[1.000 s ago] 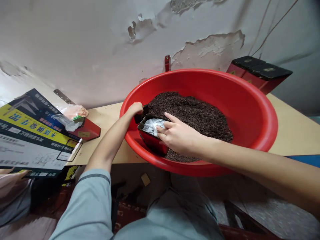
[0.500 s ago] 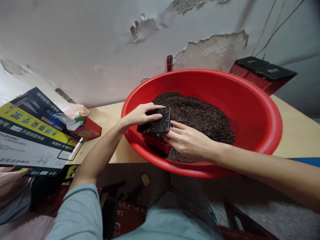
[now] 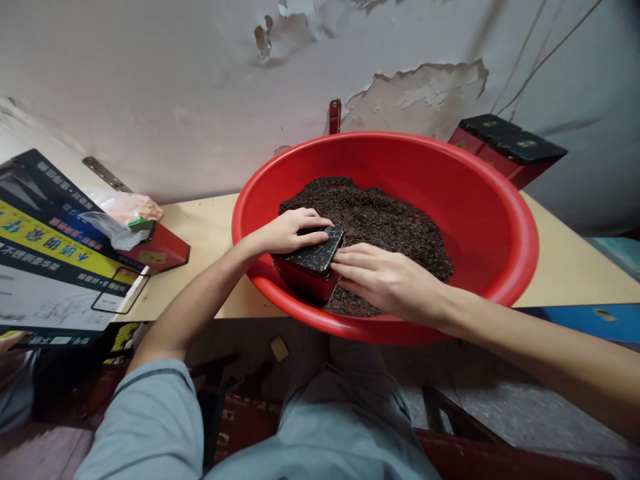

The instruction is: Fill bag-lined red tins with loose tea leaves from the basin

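Observation:
A red tin (image 3: 307, 283) stands, slightly tilted, inside the near left part of a big red basin (image 3: 493, 200). On its top sits a black, gold-flecked lid (image 3: 316, 256), which now covers the opening. My left hand (image 3: 296, 231) grips this lid from above, its thumb and fingers closed over the top. My right hand (image 3: 383, 272) is closed against the tin's right side, fingers together at the lid's edge. Dark dried leaves that look like loose tea (image 3: 395, 223) lie heaped in the basin behind and beside the tin.
Two red tins with black lids (image 3: 520, 147) stand behind the basin at right. On the left of the table (image 3: 207, 233) are another red tin (image 3: 163, 248) with a plastic bag (image 3: 125, 207) and a printed cardboard box (image 3: 55, 260). A peeling wall (image 3: 200, 100) rises behind.
The lid has come down from a raised tilt over the tin and now sits on its top. My right fingers have shifted to the lid's edge. The view has turned slightly.

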`<state>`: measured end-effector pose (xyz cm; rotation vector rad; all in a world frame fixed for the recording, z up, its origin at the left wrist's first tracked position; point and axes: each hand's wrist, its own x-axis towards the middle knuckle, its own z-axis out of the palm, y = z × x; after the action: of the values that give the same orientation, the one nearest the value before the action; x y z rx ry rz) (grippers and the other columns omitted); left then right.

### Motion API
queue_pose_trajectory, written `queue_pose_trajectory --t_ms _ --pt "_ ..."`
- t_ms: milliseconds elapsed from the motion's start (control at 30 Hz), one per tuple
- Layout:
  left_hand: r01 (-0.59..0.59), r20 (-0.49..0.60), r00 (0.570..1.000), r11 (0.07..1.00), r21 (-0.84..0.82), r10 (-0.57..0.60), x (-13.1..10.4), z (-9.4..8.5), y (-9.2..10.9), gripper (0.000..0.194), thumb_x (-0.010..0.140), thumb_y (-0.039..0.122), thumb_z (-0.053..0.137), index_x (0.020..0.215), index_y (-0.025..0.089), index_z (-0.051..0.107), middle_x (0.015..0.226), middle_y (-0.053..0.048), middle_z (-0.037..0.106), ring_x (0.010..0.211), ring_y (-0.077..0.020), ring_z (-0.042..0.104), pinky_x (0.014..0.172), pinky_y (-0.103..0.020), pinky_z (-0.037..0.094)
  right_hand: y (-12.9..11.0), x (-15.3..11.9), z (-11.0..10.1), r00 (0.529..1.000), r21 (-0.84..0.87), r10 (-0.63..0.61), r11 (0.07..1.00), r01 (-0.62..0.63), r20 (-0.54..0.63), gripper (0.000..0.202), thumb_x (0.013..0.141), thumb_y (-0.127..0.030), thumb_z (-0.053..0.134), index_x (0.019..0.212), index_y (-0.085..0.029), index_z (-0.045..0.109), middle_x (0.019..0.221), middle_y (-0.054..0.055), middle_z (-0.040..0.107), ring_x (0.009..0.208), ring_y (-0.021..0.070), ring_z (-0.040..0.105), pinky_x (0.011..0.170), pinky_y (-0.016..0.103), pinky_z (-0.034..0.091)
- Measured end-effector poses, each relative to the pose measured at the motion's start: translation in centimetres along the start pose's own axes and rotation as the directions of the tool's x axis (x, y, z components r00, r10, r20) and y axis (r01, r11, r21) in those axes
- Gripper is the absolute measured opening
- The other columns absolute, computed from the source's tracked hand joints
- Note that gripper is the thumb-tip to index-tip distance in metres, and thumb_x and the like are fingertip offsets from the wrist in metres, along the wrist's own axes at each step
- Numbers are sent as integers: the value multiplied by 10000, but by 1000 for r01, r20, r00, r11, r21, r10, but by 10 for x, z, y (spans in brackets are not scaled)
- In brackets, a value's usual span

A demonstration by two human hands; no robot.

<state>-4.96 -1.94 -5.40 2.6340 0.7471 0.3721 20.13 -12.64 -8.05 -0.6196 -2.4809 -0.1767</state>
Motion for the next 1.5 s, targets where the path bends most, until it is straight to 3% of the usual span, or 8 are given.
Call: queue_pose_trajectory --t_ms 100,267,533,667,967,1133,1300,1500 --pt "12 0 1000 998 59 -12 0 2 7 431 1019 496 550 1321 252 736 1247 -106 715 1146 -262 641 1036 -398 461 6 -5 -5 975 42 211 977 -208 -74 229 1038 -315 572 1176 -195 711 1137 123 737 1032 236 698 914 387 614" --pt "22 63 997 966 257 -39 0 5 20 440 1052 480 454 1306 239 720 1244 -113 730 1128 -270 634 951 -385 452 -1 17 10 901 -59 424 905 -421 89 1060 913 -761 559 1622 -23 281 1517 331 470 1395 459 482 1081 606 491" --pt "115 -68 993 955 274 -100 -5 19 30 329 995 346 477 1039 156 742 1083 -144 749 1044 -294 642 973 -443 467 -21 39 31 840 -176 494 868 -464 223 985 1014 -720 321 1608 62 243 1353 347 575 1133 414 638 971 543 537" --pt "428 -388 808 894 -130 -443 -10 20 21 290 943 247 467 1022 190 741 1126 -74 773 1074 -240 665 1020 -374 483 -20 36 28 821 -166 512 859 -484 254 1046 968 -780 385 1587 58 287 1303 332 577 1067 402 660 873 504 580" --pt "439 60 574 245 -864 -817 -19 32 18 408 972 529 530 1020 168 714 1050 -89 784 928 -226 725 874 -341 584 -7 26 43 857 196 485 836 -512 172 957 833 -512 728 1568 -43 334 1395 254 473 1232 385 607 1024 532 571" --pt "353 -61 667 388 -852 -742 -20 28 31 503 921 398 610 1391 218 591 1289 -80 714 1093 -221 715 963 -341 585 19 21 41 875 360 483 811 -461 33 793 776 -459 753 1452 -153 475 1313 171 511 1193 333 607 1070 546 524" --pt "53 -419 820 781 -622 -389 -10 18 46 739 916 700 574 1537 327 427 1493 -102 569 1319 -294 607 1066 -431 531 37 29 9 809 482 545 781 -396 -219 614 877 -522 647 1374 -221 451 1300 141 571 1131 279 612 981 460 543" --pt "-92 -661 737 948 -306 -142 24 25 72 674 919 718 597 1492 412 416 1632 -75 423 1432 -306 483 1135 -499 444 43 32 -8 713 335 589 807 -487 -381 518 1029 -503 416 1480 -250 387 1512 197 506 1315 310 561 1054 497 485"
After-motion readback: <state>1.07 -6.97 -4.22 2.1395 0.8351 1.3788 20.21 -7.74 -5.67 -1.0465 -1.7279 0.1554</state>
